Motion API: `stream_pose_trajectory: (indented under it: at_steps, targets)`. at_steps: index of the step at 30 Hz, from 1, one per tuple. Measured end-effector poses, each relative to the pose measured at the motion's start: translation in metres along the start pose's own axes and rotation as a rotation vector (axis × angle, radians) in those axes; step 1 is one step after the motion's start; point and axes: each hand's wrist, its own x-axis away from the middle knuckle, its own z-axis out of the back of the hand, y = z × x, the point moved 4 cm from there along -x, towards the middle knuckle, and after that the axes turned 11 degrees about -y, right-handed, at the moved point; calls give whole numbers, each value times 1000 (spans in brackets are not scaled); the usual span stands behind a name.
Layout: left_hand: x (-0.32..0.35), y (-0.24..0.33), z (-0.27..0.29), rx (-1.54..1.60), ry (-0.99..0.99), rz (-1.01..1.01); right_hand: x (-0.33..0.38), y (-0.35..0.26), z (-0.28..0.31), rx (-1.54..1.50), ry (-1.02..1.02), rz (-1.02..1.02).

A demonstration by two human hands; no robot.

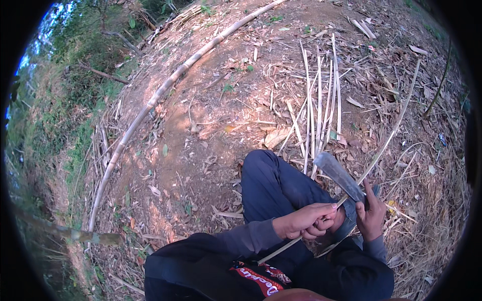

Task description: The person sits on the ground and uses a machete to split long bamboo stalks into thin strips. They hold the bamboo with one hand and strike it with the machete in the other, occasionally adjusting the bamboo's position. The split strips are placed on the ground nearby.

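Note:
A long pale bamboo strip (pixel 394 138) slants from my lap up toward the far right. My left hand (pixel 311 221) is closed around it, thumb lying along the strip. Just to the right, my right hand (pixel 370 213) grips a broad-bladed knife (pixel 337 173), its wide grey end pointing up and left. The handle is hidden by the hand. The blade lies against or very close to the strip; whether it cuts into it I cannot tell. A finger of my right hand extends up beside the strip.
Several split bamboo strips (pixel 321 103) lie on the leaf-strewn ground beyond my bent knee (pixel 266 175). A long bamboo pole (pixel 150 103) stretches across the left side. A branch (pixel 70 232) juts in at the lower left, near green undergrowth (pixel 65 120).

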Motion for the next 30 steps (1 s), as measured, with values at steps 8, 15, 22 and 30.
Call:
stream_pose_trajectory:
  at_steps: [8, 15, 22, 30]
  targets:
    - [-10, -7, -2, -117, -56, -14, -7, -33, -4, 242, -108, 296]
    - [20, -23, -20, -156, -3, 102, 1, 23, 13, -176, 220, -116]
    - [4, -6, 6, -163, 7, 25, -11, -36, 5, 230, -112, 368]
    - [4, 5, -8, -148, 170, 85, -1, 2, 12, 333, 12, 283]
